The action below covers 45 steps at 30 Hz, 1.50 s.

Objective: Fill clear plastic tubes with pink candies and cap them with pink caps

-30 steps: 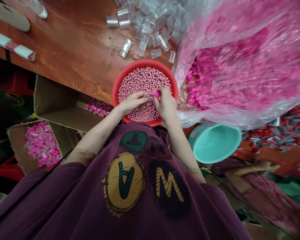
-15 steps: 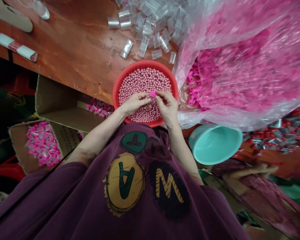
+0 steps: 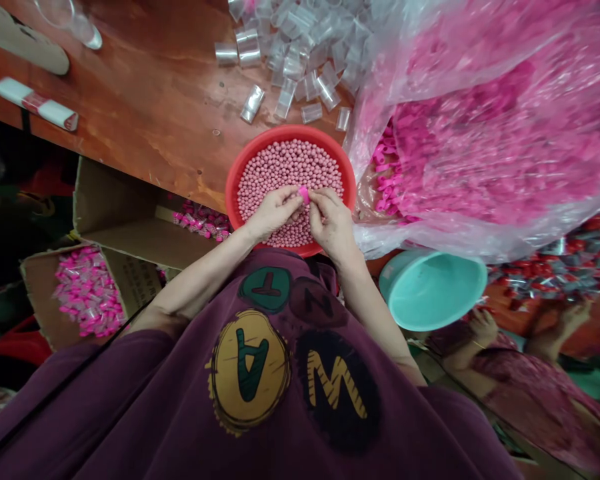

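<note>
A red bowl (image 3: 237, 175) full of small pink beads (image 3: 290, 167) sits at the near edge of a wooden table. Both hands hover over the beads. My left hand (image 3: 273, 212) and my right hand (image 3: 333, 223) meet fingertip to fingertip, pinched together on a small bright pink cap (image 3: 305, 194) between them. Whether a bead sits in the cap is hidden by the fingers.
Several clear plastic tubes (image 3: 300, 53) lie beyond the bowl. A big clear bag of pink caps (image 3: 480, 120) fills the right. A teal basin (image 3: 433, 290) sits lower right; a cardboard box of filled pink pieces (image 3: 85, 293) lower left. Another person's hands (image 3: 483, 327) work at the right.
The pink cap and both hands' fingertips have drawn closer together and shifted slightly left over the beads. The other person's hands at the right have moved.
</note>
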Available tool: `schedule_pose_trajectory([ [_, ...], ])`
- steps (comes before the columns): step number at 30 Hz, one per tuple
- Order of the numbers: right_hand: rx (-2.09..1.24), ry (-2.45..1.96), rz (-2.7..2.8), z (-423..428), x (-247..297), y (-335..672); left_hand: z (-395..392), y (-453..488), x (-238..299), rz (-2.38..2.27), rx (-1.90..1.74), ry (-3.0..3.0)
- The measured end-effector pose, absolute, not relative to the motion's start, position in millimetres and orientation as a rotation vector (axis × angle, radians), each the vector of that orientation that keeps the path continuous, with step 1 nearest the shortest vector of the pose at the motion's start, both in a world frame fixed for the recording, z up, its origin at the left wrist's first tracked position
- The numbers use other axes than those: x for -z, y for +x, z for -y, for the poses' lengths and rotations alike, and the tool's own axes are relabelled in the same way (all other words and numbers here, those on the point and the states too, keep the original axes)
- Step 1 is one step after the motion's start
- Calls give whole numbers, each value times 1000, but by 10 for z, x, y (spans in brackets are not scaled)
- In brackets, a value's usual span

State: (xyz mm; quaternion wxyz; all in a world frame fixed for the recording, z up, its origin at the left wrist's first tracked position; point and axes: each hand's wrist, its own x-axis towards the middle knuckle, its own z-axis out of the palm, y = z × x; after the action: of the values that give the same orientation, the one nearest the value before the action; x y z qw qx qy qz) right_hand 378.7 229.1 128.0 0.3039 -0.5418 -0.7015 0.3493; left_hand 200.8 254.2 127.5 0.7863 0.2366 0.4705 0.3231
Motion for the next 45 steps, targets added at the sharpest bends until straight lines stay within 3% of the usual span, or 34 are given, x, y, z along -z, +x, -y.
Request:
schedule_pose_trajectory([
  [5,-1156,-1422,1623,-2279,-1237,3875,-2603,1889,-1250,-938,-705,650],
  [10,-1160,-1613,1246,-2287,-1054,3748,-2596,1823,-1184,-1001,-695,775],
  [19,-889,-1734,2004,-2285,-1327,3502,-2518,1992,-1074,-1140,-752,661],
  [28,-712,-1712,2071,-2363,-1024,3527,-2520,2061,-1065,-1123,-740,596],
  [33,-649,-1704,2066,-2472,-954,3362,-2610,1983,-950,-1235,-803,850],
  [45,-658,-1546,2181,-3328,-989,2869,-3302,1494,-1045,-1375,-963,980],
])
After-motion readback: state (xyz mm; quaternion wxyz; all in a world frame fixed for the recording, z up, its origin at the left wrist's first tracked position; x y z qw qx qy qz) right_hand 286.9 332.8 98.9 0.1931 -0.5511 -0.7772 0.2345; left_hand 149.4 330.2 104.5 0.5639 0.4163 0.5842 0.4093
